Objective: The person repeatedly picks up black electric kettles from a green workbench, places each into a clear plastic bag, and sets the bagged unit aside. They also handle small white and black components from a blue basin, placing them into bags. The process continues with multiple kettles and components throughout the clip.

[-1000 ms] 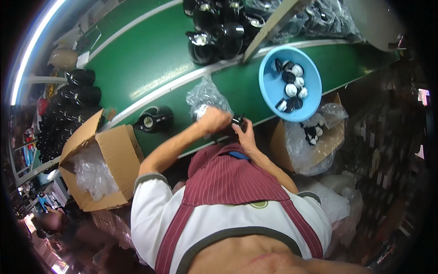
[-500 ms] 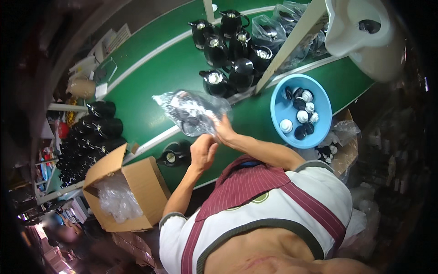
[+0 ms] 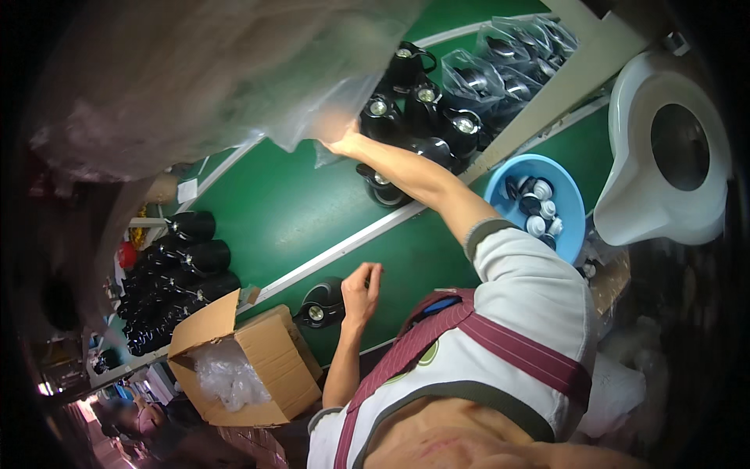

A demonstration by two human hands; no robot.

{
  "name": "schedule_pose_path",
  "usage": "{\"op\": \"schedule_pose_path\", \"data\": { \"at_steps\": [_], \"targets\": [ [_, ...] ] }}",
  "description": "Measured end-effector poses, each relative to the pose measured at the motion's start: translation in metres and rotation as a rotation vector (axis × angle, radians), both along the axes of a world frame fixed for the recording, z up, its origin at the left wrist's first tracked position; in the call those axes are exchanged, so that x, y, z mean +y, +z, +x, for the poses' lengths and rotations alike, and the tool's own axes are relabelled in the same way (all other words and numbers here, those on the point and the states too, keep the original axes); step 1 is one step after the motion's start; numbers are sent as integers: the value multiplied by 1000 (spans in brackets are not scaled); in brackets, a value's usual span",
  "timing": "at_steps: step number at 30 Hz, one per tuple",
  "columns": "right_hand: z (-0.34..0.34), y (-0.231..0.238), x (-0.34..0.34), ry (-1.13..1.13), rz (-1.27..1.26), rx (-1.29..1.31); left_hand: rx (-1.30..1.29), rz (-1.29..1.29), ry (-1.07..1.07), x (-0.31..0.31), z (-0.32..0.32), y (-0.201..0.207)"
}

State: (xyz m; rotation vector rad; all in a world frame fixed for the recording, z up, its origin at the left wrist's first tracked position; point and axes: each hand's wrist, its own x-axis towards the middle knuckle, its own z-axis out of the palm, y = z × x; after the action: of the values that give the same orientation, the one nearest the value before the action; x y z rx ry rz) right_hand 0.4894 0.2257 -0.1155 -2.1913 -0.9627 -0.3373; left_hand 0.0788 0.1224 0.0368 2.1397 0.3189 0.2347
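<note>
At the far left, many black pots (image 3: 207,258) are packed side by side at the end of the green table (image 3: 273,223), probably crowded so as to save room. Above them, a large blurred sheet of clear plastic (image 3: 195,86) fills the upper left, so near the camera that what lies behind or inside it cannot be told. Below, a cardboard carton (image 3: 273,356) sits against the near edge with its flaps spread, which leaves the crumpled clear bags (image 3: 230,375) inside easy to reach.

Next comes a single black pot (image 3: 322,301) on the near strip of the table, apart from the others; whether it stands or lies is hard to tell. The person's right hand (image 3: 340,139) is stretched far forward at the edge of the plastic sheet, which partly veils the fingers; one cannot tell whether they grip it. The left hand (image 3: 361,295) is just beside the single pot, half open and loosely curled, with nothing visible in it.

Further right, bare black pots (image 3: 426,109) stand upright in a cluster, steady on their bases. Bagged pots (image 3: 500,74) lie beyond, seemingly kept separate from the unwrapped ones. A blue basin (image 3: 576,227) gathers black and white stoppers (image 3: 539,207), its wall likely stopping them from rolling away.
</note>
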Motion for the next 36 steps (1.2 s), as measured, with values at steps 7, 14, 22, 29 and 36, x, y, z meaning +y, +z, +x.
{"op": "schedule_pose_path", "data": {
  "at_steps": [7, 14, 22, 29, 36],
  "targets": [
    [-219, 159, -271, 158, 384, -88, -268, -408, 18, 1, 144, 15],
    [-224, 48, -541, -786, -315, 288, -187, 737, -434, -91, 366, -42],
    [-245, -1, -523, -401, -720, 655, -291, 486, -389, -83, 400, -71],
    [-247, -24, -512, -373, -765, 586, -551, 269, 129, -24, 250, 97],
    [-263, 60, -500, -552, 120, 432, -477, 467, 219, 7, 41, 126]
  ]
}}
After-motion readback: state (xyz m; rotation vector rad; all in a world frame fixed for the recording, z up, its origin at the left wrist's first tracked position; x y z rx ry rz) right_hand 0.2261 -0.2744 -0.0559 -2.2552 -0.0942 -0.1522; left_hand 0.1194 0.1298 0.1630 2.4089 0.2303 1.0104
